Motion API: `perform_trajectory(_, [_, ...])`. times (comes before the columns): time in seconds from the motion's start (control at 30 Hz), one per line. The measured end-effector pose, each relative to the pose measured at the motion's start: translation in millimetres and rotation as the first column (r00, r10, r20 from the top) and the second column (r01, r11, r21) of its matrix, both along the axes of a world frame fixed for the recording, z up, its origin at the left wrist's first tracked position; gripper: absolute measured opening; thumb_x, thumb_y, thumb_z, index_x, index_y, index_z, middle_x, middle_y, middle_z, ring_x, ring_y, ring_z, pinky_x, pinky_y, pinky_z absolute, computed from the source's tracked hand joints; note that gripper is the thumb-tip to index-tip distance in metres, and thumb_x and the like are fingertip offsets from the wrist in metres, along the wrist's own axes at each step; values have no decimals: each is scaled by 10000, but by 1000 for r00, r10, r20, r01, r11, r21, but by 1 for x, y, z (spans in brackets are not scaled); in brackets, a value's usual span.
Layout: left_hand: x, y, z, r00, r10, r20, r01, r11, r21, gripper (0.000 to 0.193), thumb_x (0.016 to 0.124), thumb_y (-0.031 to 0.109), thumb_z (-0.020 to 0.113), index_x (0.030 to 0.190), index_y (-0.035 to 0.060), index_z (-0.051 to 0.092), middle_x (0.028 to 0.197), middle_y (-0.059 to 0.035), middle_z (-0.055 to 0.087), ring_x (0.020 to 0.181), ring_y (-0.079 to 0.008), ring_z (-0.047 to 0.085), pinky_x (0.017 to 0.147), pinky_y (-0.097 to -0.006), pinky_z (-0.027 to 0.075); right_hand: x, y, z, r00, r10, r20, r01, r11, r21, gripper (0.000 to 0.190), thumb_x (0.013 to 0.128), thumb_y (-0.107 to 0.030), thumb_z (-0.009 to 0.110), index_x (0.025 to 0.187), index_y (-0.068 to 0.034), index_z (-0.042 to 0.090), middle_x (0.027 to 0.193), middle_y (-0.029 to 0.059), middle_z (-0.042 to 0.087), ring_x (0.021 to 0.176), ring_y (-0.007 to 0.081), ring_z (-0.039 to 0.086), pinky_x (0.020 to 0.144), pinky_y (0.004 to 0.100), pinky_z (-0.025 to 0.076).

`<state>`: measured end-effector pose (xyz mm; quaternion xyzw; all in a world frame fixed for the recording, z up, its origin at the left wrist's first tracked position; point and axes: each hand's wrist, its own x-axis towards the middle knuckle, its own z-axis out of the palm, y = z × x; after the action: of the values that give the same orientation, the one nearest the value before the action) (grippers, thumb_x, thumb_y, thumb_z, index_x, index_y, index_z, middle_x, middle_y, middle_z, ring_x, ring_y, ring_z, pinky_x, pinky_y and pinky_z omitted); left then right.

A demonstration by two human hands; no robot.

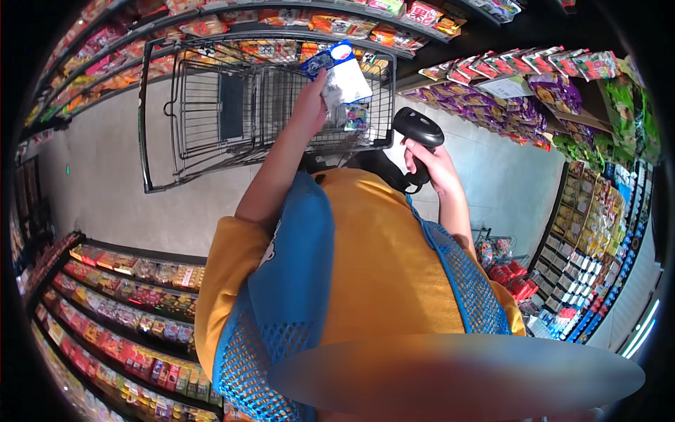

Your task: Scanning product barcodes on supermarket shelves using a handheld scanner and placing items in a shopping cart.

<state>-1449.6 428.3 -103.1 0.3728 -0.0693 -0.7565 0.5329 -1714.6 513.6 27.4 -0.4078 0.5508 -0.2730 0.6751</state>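
A blue and white plastic packet (350, 79) is held in my left hand (312, 103), above the far end of a wire shopping cart (263, 105). Beneath it, inside the cart, lies another small, colourful packet (356, 117). My right hand (433, 164) grips the handle of a black handheld barcode scanner (419, 126), just beyond the cart's corner. The scanner's head points up and to the left in the picture.
Shelves of snack packets (337, 25) run behind the cart. Hanging purple packets (495, 108) stand at the right, with shelves of boxed goods (585, 227) beyond. More stocked shelves (126, 322) are at the lower left. A small wire basket (493, 248) stands near my right elbow.
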Motion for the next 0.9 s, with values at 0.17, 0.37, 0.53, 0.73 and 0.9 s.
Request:
perform_trajectory(0.17, [5, 9, -2, 1000, 23, 1, -23, 1000, -13, 364, 1035, 339, 561, 1193, 12, 590, 1139, -84, 660, 1012, -187, 664, 893, -352, 531, 23, -4, 2, 999, 33, -29, -32, 999, 25, 206, 974, -199, 649, 1047, -9, 617, 688, 29, 604, 569, 98, 548, 547, 248, 436])
perform_trajectory(0.37, [9, 19, 14, 998, 61, 29, -59, 995, -82, 325, 1031, 251, 564, 1252, 13, 568, 1196, -79, 652, 1079, -186, 650, 960, -352, 515, 39, -6, 0, 993, 116, 26, -116, 993, 17, 205, 968, -150, 664, 1126, -21, 652, 731, 27, 639, 594, 98, 573, 556, 245, 458])
perform_trajectory(0.53, [2, 22, 17, 997, 80, 16, -78, 993, -93, 354, 1031, 252, 558, 1290, 11, 557, 1244, -87, 647, 1150, -198, 627, 1008, -361, 485, 64, -13, 6, 991, 136, -18, -135, 990, 38, 199, 967, -229, 678, 1012, -41, 633, 707, 19, 631, 581, 91, 559, 552, 246, 435])
perform_trajectory(0.73, [-6, 26, 16, 999, -42, -8, 41, 992, -121, 394, 1028, 355, 560, 1289, 61, 587, 1239, -83, 663, 1158, -209, 613, 1031, -387, 448, 66, -21, -17, 988, 154, 10, -154, 985, 80, 260, 967, -264, 684, 1076, -30, 658, 727, 29, 653, 594, 99, 583, 562, 246, 469])
perform_trajectory(0.9, [-6, 28, -4, 989, -123, -86, 124, 992, 8, 540, 1005, 528, 513, 1323, 97, 581, 1268, -75, 663, 1183, -236, 618, 1026, -442, 455, 57, -18, -24, 989, 53, 140, -53, 999, -4, 277, 986, -215, 652, 1184, -21, 629, 794, 57, 677, 605, 100, 584, 556, 244, 471])
